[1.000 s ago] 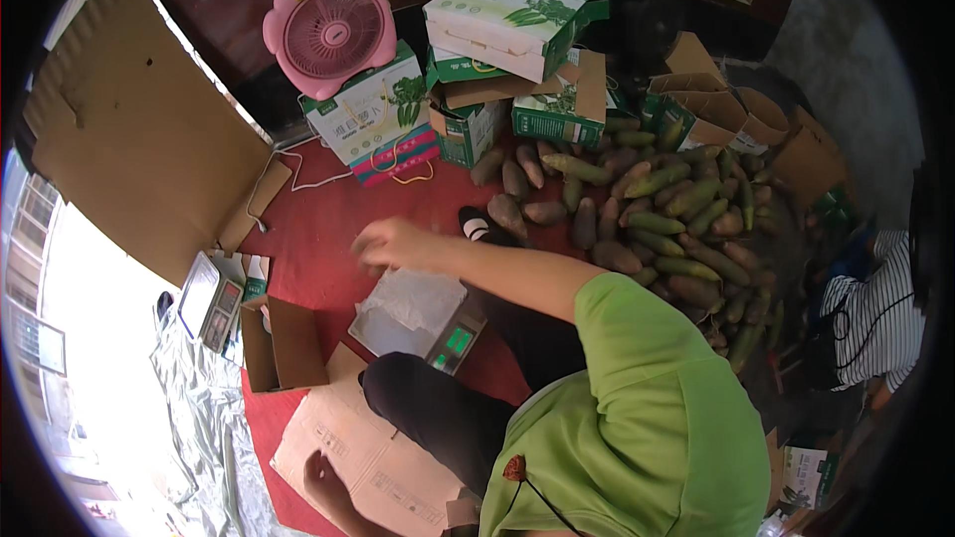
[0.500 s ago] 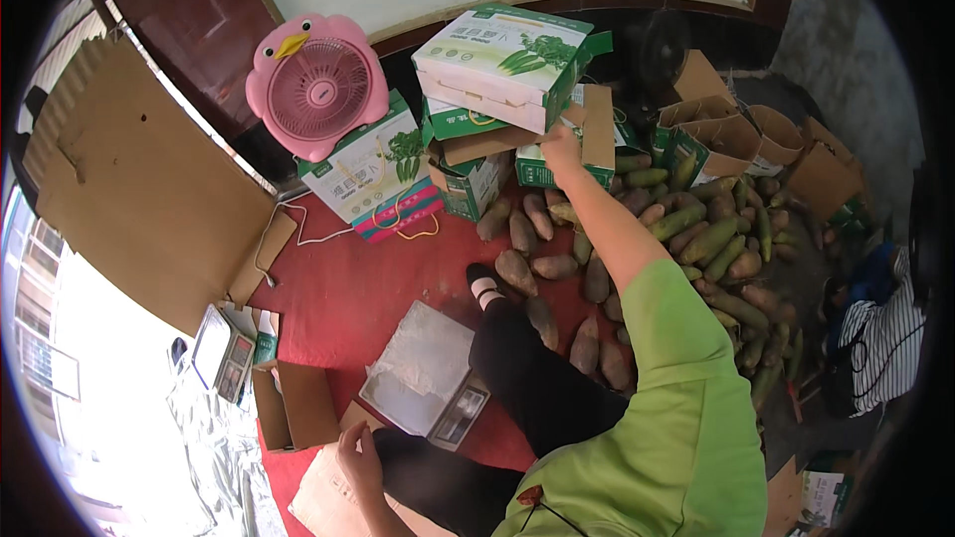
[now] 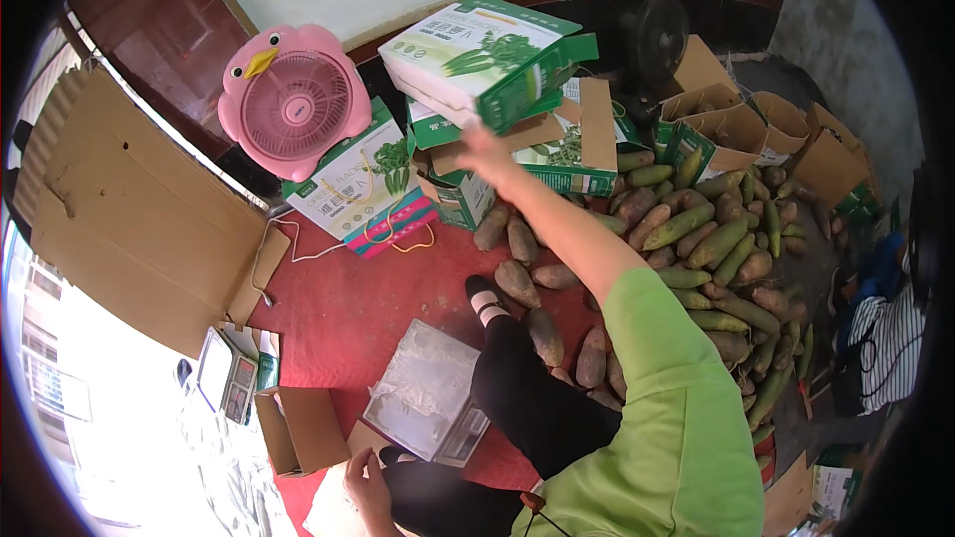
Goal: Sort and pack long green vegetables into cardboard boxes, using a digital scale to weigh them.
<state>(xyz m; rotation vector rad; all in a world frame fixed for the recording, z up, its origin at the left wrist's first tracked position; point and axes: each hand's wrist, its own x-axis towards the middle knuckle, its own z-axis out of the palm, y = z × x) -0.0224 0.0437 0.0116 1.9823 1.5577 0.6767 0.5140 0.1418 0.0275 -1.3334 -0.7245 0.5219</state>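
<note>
My right hand (image 3: 487,151) is stretched far forward, its fingers extended against the brown flap of an open green-and-white carton (image 3: 557,144). Just above it lies a flat green-and-white box (image 3: 487,55) on top of the stack; motion blurs the fingers. My left hand (image 3: 366,482) rests at the bottom edge on a flat sheet of cardboard (image 3: 333,512), fingers apart. A digital scale covered with clear plastic (image 3: 426,396) sits on the red mat (image 3: 338,308) beside my black-trousered leg.
Brown tubers (image 3: 517,283) and green gourds (image 3: 716,249) are heaped to the right. A pink bird-shaped fan (image 3: 293,99) stands at the back left on a carton. A large cardboard sheet (image 3: 129,209) leans at left, with a small open box (image 3: 298,428) and second scale (image 3: 229,373) below it.
My right arm has swung from the scale area out over the tubers to the stacked cartons. My left hand has stayed on the cardboard sheet.
</note>
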